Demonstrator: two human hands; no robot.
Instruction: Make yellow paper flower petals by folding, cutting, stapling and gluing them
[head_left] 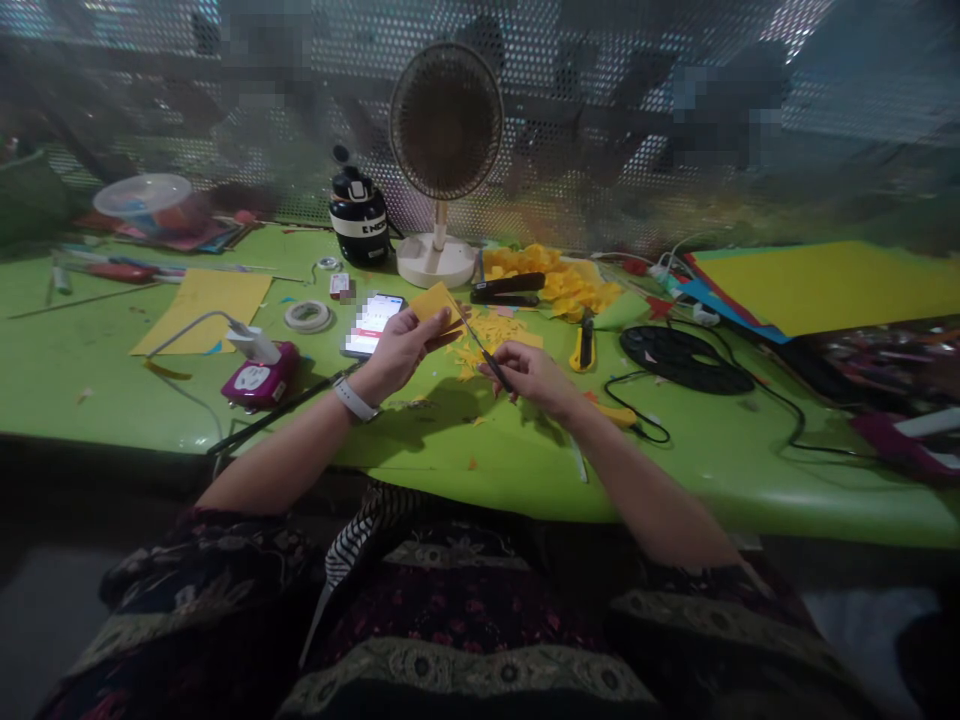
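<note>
My left hand (pixel 405 347), with a pale band on its wrist, pinches a small piece of yellow-orange paper (pixel 435 303) above the green table. Dark scissors (pixel 493 368) are in my right hand (pixel 531 375), with their blades pointing up and left at the right edge of the paper. Small yellow paper scraps (pixel 499 332) lie on the table behind and below the hands. A lit phone (pixel 375 322) lies just left of my left hand, partly covered by it.
Behind the hands stand a fan (pixel 442 258), a black bottle (pixel 360 225), a stapler (pixel 510 288) and a yellow paper pile (pixel 566 280). A purple power adapter (pixel 260 378) and tape roll (pixel 307 316) lie left. Rightward are a yellow cutter (pixel 583 348), black disc (pixel 682 358) and coloured sheets (pixel 832 285).
</note>
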